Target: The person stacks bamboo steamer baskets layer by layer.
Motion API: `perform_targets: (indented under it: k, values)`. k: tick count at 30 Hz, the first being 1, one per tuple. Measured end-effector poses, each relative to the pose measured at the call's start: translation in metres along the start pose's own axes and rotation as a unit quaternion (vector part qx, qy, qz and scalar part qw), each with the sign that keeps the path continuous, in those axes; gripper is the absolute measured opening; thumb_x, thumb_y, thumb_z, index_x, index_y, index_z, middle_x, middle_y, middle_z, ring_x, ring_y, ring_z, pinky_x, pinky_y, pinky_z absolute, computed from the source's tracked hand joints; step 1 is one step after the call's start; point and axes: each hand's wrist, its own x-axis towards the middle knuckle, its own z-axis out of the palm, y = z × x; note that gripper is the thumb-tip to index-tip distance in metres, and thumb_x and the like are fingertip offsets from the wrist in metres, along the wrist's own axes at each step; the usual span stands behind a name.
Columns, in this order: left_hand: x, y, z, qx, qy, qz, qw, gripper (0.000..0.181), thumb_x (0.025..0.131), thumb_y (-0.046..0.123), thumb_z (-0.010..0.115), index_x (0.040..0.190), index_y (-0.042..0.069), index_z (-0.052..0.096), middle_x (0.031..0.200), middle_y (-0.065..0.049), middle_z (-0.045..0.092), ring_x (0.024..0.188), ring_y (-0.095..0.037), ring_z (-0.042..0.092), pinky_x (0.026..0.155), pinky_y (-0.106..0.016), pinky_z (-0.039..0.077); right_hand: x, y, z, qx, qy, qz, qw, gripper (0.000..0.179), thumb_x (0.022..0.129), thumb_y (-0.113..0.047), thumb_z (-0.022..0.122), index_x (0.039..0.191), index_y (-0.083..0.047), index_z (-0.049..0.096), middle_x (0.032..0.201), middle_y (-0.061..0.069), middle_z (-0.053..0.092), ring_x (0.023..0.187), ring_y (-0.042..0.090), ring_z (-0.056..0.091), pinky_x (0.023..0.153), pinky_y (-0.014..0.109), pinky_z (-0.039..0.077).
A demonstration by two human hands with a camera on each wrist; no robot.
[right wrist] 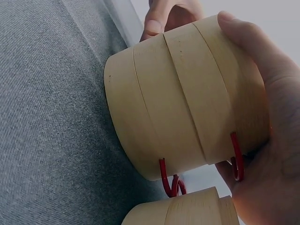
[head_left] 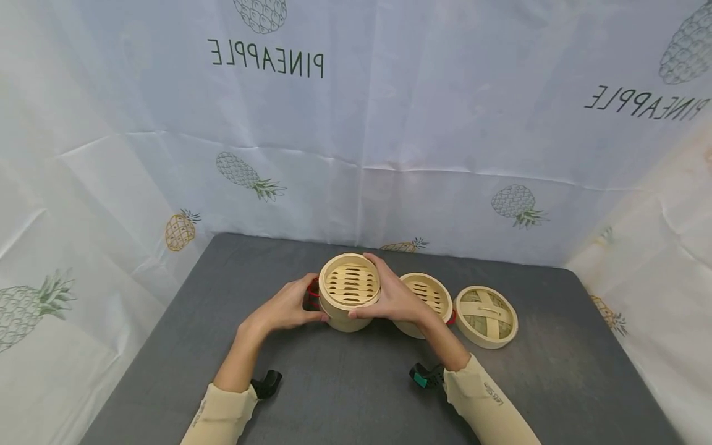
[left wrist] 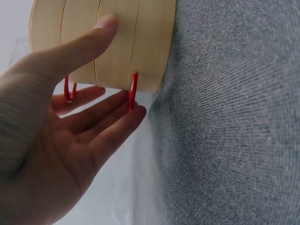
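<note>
Two round bamboo steamer baskets stand stacked near the middle of the table, the upper basket (head_left: 349, 285) with a slatted floor on top of the lower basket (head_left: 346, 325). My right hand (head_left: 389, 295) grips the upper basket, its thumb and fingers spread around the right side. On the left side, my left hand (head_left: 289, 304) reaches round the stack; its thumb lies on the basket wall (left wrist: 119, 51) and its fingers sit behind the red handles (left wrist: 133, 89). Red handles (right wrist: 236, 157) also show close to the right palm.
Right of the stack sits another steamer basket (head_left: 424, 285), partly behind the right hand. Beside it lies a woven bamboo lid (head_left: 488, 316) with a cross strap. A grey cloth (head_left: 345, 395) covers the table, and a pineapple-print curtain (head_left: 389, 123) hangs behind.
</note>
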Motion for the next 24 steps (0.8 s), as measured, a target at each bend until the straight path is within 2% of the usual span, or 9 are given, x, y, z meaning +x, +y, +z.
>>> perform_targets:
  k: [8,13,24]
  values:
    - [0.0,-0.001,-0.001,0.0,-0.001,0.0,1.0,0.085,0.085,0.027,0.095,0.152,-0.002,0.052,0.132,-0.015,0.072,0.12,-0.029,0.071,0.105,-0.051,0.059,-0.001,-0.002,-0.001,0.003,-0.004,-0.006,1.0,0.136,0.074,-0.062,0.095,0.175,-0.027,0.012,0.175,0.014,0.03,0.159,0.037,0.042,0.125,0.066,0.039]
    - [-0.001,-0.002,-0.001,-0.003,-0.003,-0.003,1.0,0.084,0.086,0.028,0.095,0.151,-0.001,0.053,0.132,-0.014,0.073,0.12,-0.028,0.072,0.105,-0.051,0.06,-0.002,-0.001,-0.002,-0.012,-0.006,-0.008,0.9999,0.138,0.074,-0.064,0.095,0.175,-0.026,0.01,0.176,0.014,0.028,0.16,0.038,0.039,0.126,0.067,0.038]
    - [-0.001,-0.001,-0.002,0.0,0.003,0.008,1.0,0.081,0.085,0.027,0.095,0.149,-0.002,0.055,0.13,-0.014,0.074,0.118,-0.028,0.072,0.104,-0.051,0.06,-0.007,0.001,-0.01,-0.032,0.0,-0.015,0.9994,0.138,0.074,-0.048,0.1,0.176,-0.022,0.01,0.175,0.013,0.029,0.161,0.037,0.038,0.128,0.067,0.036]
